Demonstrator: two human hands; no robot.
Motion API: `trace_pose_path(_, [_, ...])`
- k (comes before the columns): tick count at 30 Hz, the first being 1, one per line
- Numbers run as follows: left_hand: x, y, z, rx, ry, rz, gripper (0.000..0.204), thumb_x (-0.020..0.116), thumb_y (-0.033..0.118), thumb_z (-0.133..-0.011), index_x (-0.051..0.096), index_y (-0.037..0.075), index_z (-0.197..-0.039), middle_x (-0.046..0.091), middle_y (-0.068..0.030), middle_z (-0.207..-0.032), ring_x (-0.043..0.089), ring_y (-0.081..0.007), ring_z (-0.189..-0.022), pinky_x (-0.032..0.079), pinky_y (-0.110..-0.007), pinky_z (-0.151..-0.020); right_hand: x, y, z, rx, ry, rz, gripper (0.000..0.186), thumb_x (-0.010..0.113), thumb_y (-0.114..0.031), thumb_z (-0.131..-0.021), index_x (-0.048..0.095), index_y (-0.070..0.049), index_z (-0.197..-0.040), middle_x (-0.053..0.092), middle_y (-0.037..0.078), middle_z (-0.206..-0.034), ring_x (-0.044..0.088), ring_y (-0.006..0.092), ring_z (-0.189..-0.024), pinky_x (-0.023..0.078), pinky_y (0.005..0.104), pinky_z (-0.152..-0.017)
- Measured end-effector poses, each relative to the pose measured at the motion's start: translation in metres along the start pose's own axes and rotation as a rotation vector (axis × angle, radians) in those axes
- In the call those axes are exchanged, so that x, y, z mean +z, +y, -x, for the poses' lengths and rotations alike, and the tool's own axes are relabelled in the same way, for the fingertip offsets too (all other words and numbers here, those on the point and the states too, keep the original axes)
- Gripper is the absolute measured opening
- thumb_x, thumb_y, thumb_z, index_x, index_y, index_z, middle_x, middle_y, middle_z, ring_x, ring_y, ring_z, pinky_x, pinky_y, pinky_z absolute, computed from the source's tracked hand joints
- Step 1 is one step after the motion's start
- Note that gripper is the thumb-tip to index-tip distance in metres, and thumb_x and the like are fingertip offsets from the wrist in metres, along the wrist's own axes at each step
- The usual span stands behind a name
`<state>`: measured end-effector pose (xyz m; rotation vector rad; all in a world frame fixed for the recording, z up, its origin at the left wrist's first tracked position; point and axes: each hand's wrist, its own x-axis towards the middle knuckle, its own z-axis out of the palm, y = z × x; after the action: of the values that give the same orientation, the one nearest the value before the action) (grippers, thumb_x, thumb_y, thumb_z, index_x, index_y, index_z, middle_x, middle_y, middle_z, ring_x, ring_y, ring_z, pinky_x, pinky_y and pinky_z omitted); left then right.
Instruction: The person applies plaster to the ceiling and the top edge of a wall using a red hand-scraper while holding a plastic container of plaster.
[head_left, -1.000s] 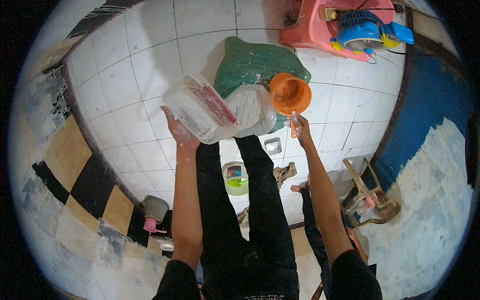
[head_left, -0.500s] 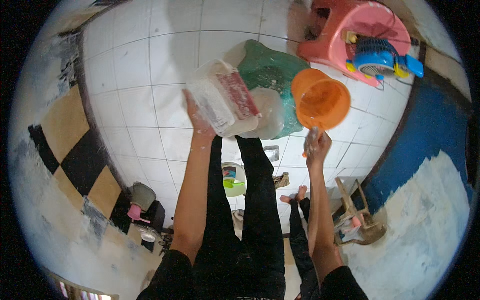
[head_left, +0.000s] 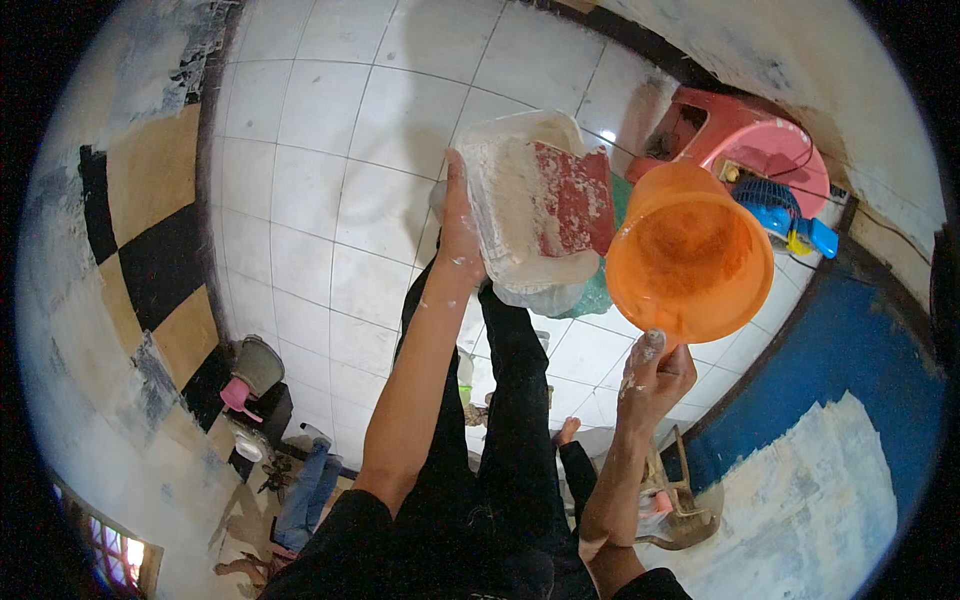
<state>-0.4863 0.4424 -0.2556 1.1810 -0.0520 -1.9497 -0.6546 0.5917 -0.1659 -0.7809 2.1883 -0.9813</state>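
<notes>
Left hand (head_left: 462,235): gripping tub (head_left: 540,275), 9 o'clock side.
Right hand (head_left: 655,382): closed round dipper (head_left: 690,290) handle, 6 o'clock side.
Powder (head_left: 515,200): plenty in tub, none evident in dipper.

Black short-sleeved top (head_left: 340,540) and long black trousers (head_left: 516,410) worn; whitish residue (head_left: 651,343) on left hand (head_left: 460,225) and right hand (head_left: 656,383).
</notes>
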Motion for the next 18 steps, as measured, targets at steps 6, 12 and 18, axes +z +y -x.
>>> trace_pose_path(6, [0.005,0.014,0.003,0.032,-0.038,0.012,0.08,0.033,0.068,-0.086,0.033,0.005,-0.135,0.045,-0.0149,-0.128,0.046,-0.025,-0.117,0.04,-0.038,-0.098,0.008,-0.013,-0.006,-0.067,0.01,-0.027,0.022,0.058,-0.021,-0.09,0.054,0.0,-0.082,0.042,-0.005,-0.056,0.033,0.0006,-0.046,0.023,0.0172,-0.04])
trace_pose_path(12, [-0.004,0.013,-0.001,0.025,-0.071,0.058,0.079,0.033,0.067,-0.086,0.033,0.005,-0.135,0.045,-0.0146,-0.128,0.045,-0.0247,-0.117,0.039,-0.037,-0.098,0.013,-0.022,-0.01,-0.11,0.019,0.074,0.023,0.058,-0.02,-0.09,0.054,0.0,-0.08,0.042,-0.005,-0.056,0.032,0.0004,-0.046,0.021,0.0175,-0.04])
trace_pose_path(18, [-0.005,0.012,0.002,0.042,-0.046,0.033,0.078,0.034,0.066,-0.086,0.034,0.005,-0.134,0.045,-0.0142,-0.128,0.045,-0.0248,-0.116,0.039,-0.037,-0.098,0.013,-0.022,-0.011,-0.214,0.033,0.244,0.025,0.057,-0.021,-0.091,0.055,0.0,-0.077,0.04,-0.006,-0.055,0.032,0.0009,-0.047,0.02,0.0188,-0.042])
